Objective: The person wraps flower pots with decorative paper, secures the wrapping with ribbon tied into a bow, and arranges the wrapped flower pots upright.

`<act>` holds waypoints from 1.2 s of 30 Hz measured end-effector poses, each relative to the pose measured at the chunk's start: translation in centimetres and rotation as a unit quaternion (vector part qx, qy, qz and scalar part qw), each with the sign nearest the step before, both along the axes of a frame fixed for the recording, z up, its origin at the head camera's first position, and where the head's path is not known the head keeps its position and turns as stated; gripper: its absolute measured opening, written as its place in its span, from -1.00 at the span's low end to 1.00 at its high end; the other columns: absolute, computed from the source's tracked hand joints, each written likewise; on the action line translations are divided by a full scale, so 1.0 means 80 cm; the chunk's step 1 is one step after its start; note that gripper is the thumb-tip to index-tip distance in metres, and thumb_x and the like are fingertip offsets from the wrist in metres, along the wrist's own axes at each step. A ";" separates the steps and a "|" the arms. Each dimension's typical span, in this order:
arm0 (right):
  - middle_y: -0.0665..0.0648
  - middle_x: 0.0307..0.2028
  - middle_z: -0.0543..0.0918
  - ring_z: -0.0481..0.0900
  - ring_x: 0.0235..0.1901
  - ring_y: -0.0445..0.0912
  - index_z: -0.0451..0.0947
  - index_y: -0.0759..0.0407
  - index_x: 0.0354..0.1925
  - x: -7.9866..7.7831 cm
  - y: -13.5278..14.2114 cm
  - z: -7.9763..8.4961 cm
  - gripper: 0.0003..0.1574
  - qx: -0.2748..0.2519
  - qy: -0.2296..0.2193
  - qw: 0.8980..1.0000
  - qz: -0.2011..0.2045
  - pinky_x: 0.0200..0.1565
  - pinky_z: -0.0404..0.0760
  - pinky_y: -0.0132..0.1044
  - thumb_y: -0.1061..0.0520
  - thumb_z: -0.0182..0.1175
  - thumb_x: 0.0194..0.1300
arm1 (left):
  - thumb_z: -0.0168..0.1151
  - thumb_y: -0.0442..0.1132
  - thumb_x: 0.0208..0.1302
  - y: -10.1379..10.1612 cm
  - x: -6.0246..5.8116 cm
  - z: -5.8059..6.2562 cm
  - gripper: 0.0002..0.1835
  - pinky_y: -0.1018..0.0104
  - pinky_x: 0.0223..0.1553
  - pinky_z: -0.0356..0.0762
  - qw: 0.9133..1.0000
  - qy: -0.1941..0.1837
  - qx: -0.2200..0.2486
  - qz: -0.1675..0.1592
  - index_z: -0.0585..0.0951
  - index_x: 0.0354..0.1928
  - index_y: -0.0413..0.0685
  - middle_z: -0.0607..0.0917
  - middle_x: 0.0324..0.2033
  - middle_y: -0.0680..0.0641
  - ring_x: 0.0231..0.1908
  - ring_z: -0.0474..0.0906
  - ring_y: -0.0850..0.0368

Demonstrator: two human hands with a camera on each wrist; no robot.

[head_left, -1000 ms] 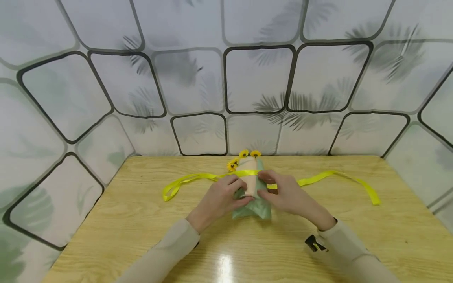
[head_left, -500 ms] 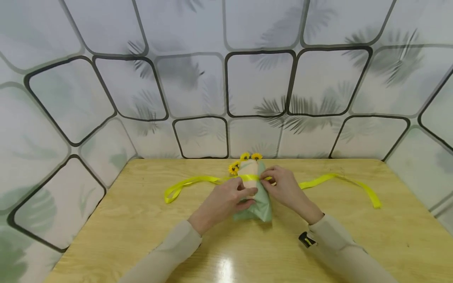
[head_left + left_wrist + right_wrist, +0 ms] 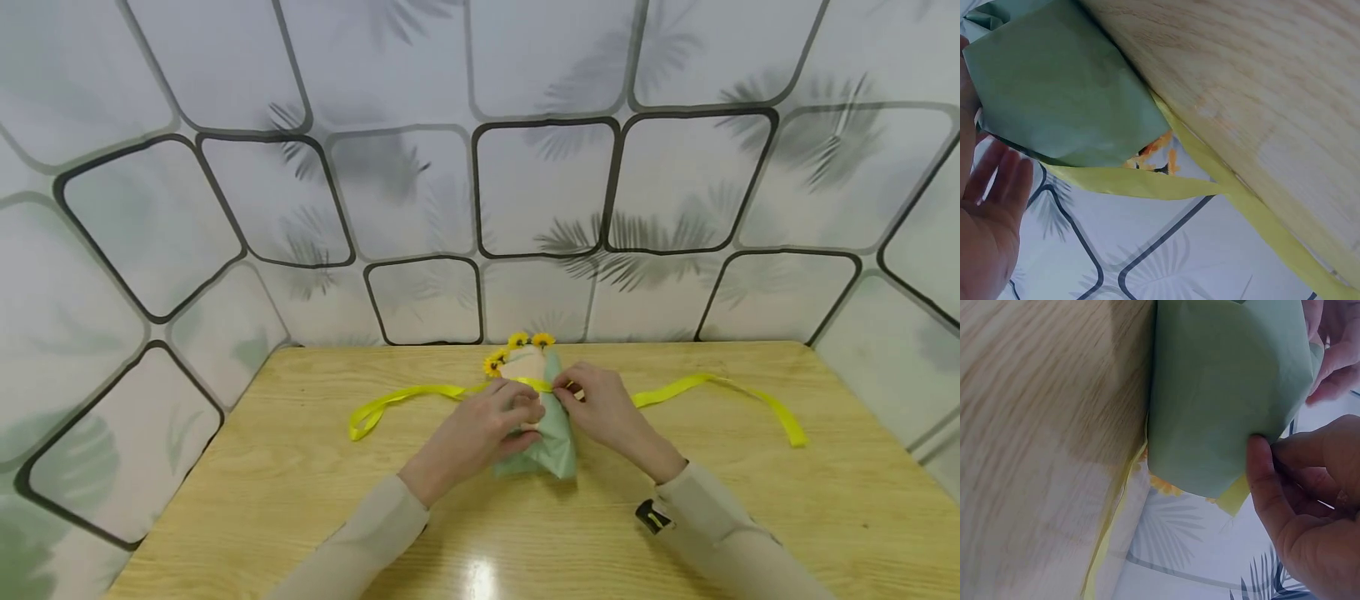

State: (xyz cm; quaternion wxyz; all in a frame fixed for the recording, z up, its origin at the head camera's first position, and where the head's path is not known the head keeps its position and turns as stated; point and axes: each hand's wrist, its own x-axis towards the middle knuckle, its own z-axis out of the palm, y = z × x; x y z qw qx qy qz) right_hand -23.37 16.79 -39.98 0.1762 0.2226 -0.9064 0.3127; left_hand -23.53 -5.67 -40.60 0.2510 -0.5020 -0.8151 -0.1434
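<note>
A small bouquet wrapped in pale green paper [image 3: 555, 442] lies on the table, yellow sunflowers [image 3: 542, 340] showing at its far end. Yellow ribbon [image 3: 416, 392] crosses its front and trails out to both sides. My left hand [image 3: 476, 425] rests over the bouquet's near left part, its fingers loosely bent; in the left wrist view they look relaxed beside the paper's edge. At the bouquet's right edge, my right hand [image 3: 603, 408] pinches the ribbon between thumb and index finger. A frayed ribbon end [image 3: 1233, 497] shows beside that thumb in the right wrist view.
The wooden table [image 3: 285, 500] extends around the bouquet. A patterned curtain-like backdrop [image 3: 547, 183] stands behind its far edge and at the sides. The ribbon's right tail [image 3: 780, 417] lies on the tabletop.
My right thumb and fingers, apart at first, have come together on the ribbon. The strip across the bouquet now slants toward them. My left hand stays over the bouquet with small finger shifts.
</note>
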 end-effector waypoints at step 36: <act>0.14 -0.26 0.75 0.71 -0.24 0.10 0.69 0.23 -0.20 0.040 0.153 0.014 -0.92 0.075 -0.058 0.992 -0.081 -0.29 0.73 -0.15 0.31 0.27 0.35 | 0.40 -0.08 0.35 -0.004 -0.006 0.014 -0.71 0.13 0.25 0.60 0.991 -0.132 -0.016 -0.001 0.76 0.05 0.01 0.73 0.14 -0.12 0.27 0.59 -0.02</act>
